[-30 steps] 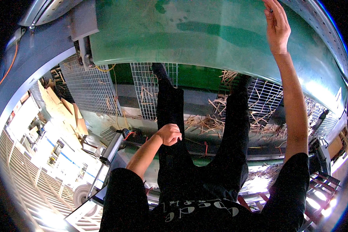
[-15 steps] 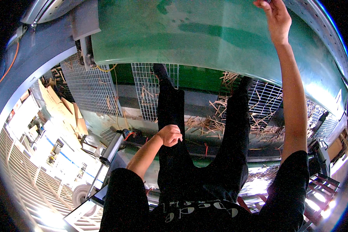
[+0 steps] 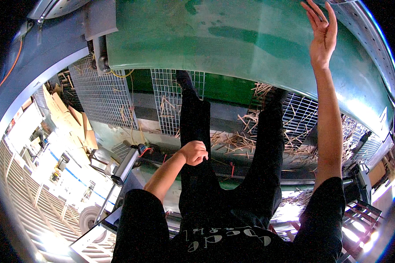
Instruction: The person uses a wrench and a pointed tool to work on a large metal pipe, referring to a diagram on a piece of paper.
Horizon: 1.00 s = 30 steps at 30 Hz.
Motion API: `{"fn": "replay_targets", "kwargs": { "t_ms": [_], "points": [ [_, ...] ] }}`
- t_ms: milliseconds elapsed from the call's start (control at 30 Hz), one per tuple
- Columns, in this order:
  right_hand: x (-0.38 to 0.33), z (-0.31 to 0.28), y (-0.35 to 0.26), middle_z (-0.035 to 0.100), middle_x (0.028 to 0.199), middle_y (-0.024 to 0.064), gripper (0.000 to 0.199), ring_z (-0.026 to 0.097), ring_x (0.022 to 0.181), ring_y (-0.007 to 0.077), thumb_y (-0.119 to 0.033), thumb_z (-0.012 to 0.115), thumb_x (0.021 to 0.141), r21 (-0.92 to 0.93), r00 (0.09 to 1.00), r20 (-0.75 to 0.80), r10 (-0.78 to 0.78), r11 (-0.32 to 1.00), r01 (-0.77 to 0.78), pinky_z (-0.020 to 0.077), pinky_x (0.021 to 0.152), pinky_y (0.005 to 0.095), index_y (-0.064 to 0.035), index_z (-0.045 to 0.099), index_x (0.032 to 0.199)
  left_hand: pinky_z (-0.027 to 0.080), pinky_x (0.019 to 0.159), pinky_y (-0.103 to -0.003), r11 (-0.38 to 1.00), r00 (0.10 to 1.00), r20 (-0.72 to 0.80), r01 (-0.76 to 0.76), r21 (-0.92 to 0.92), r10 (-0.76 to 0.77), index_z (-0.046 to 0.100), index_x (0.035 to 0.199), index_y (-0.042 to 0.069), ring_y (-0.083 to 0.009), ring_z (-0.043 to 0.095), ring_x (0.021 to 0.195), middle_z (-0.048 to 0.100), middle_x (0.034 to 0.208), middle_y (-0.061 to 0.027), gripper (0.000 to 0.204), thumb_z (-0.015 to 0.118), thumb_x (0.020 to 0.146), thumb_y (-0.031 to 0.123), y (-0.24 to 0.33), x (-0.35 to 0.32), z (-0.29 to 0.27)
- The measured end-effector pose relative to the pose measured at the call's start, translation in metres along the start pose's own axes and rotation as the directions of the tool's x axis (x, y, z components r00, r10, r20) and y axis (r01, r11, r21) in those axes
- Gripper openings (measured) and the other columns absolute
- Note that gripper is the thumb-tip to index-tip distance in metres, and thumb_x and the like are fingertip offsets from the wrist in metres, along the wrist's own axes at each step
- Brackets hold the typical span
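Observation:
My right hand (image 3: 323, 37) is stretched out far ahead at the upper right, over the green belt-like surface (image 3: 175, 48). Its fingers are spread and its palm shows with nothing in it. My left hand (image 3: 194, 152) lies over my left thigh, fingers curled into a fist. Whatever may be inside that fist is hidden. The green surface spans the view ahead of my knees, smooth and marked with darker patches.
Thin wooden sticks (image 3: 232, 142) lie scattered under the green surface, some on wire mesh panels (image 3: 166, 105). Flattened cardboard (image 3: 70, 118) leans at the left. A perforated metal edge (image 3: 373, 39) runs along the far right. A wheel (image 3: 90, 218) stands at lower left.
My right hand has opened from bent fingers to spread ones and shifted slightly to the right and nearer. My left hand has stayed on the thigh.

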State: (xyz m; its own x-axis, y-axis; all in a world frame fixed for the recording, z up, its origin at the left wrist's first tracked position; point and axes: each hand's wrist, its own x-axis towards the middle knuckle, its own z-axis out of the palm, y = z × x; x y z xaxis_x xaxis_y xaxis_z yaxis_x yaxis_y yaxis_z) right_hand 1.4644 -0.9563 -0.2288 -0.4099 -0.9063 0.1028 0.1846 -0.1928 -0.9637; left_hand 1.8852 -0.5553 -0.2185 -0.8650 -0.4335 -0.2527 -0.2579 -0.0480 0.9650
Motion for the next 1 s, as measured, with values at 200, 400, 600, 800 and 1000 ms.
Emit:
{"fn": "replay_targets", "kwargs": {
  "t_ms": [200, 400, 600, 800, 1000],
  "points": [
    [0.03, -0.013, -0.02, 0.067, 0.119, 0.0144, 0.047, 0.068, 0.11, 0.0269, -0.044, 0.046, 0.109, -0.117, 0.975, 0.175, 0.134, 0.986, -0.114, 0.0527, 0.099, 0.0392, -0.0012, 0.055, 0.126, 0.052, 0.077, -0.043, 1.0, 1.0, 0.01, -0.022, -0.004, 0.022, 0.067, 0.077, 0.013, -0.0307, 0.066, 0.079, 0.068, 0.074, -0.0052, 0.012, 0.059, 0.071, 0.007, -0.001, 0.004, -0.002],
    [0.01, -0.001, -0.029, 0.073, 0.112, 0.0112, 0.023, 0.07, 0.098, 0.0178, -0.012, 0.054, 0.107, -0.445, 0.925, 0.351, -0.144, 0.844, 0.3, 0.0562, 0.084, 0.0301, 0.0041, 0.068, 0.116, 0.052, 0.077, -0.043, 1.0, 1.0, -0.005, -0.012, 0.006, 0.012, 0.067, 0.077, 0.013, -0.0311, 0.066, 0.079, 0.068, 0.073, -0.0058, 0.012, 0.059, 0.07, 0.007, 0.001, 0.004, -0.003],
    [-0.01, 0.024, -0.03, 0.069, 0.119, 0.0175, 0.026, 0.071, 0.102, 0.0277, -0.011, 0.045, 0.109, -0.348, 0.928, 0.349, -0.128, 0.902, 0.255, 0.0594, 0.086, 0.0396, 0.0057, 0.064, 0.111, 0.052, 0.077, -0.044, 1.0, 1.0, -0.005, -0.004, 0.002, 0.004, 0.068, 0.078, 0.013, -0.0315, 0.065, 0.079, 0.069, 0.074, -0.006, 0.012, 0.059, 0.071, 0.008, 0.0, -0.001, -0.001],
    [0.031, -0.018, 0.083, 0.07, 0.115, 0.0133, 0.041, 0.07, 0.105, 0.0254, -0.036, 0.056, 0.106, 0.233, 0.953, -0.24, 0.183, 0.964, -0.126, 0.0549, 0.098, 0.0398, 0.0029, 0.064, 0.114, 0.052, 0.079, -0.044, 1.0, 1.0, 0.021, -0.02, -0.017, 0.02, 0.068, 0.078, 0.014, -0.0312, 0.065, 0.081, 0.069, 0.076, -0.0057, 0.011, 0.059, 0.072, 0.009, -0.002, 0.006, -0.005],
    [0.019, -0.001, 0.071, 0.069, 0.122, 0.0158, 0.041, 0.069, 0.111, 0.0271, -0.03, 0.059, 0.105, 0.365, 0.884, -0.359, 0.299, 0.917, -0.161, 0.0546, 0.1, 0.0402, 0.0072, 0.065, 0.122, 0.052, 0.079, -0.044, 1.0, 1.0, 0.008, -0.009, -0.014, 0.009, 0.067, 0.078, 0.014, -0.0314, 0.065, 0.08, 0.068, 0.075, -0.0057, 0.012, 0.059, 0.071, 0.008, -0.004, -0.002, 0.0]
  ]
}}
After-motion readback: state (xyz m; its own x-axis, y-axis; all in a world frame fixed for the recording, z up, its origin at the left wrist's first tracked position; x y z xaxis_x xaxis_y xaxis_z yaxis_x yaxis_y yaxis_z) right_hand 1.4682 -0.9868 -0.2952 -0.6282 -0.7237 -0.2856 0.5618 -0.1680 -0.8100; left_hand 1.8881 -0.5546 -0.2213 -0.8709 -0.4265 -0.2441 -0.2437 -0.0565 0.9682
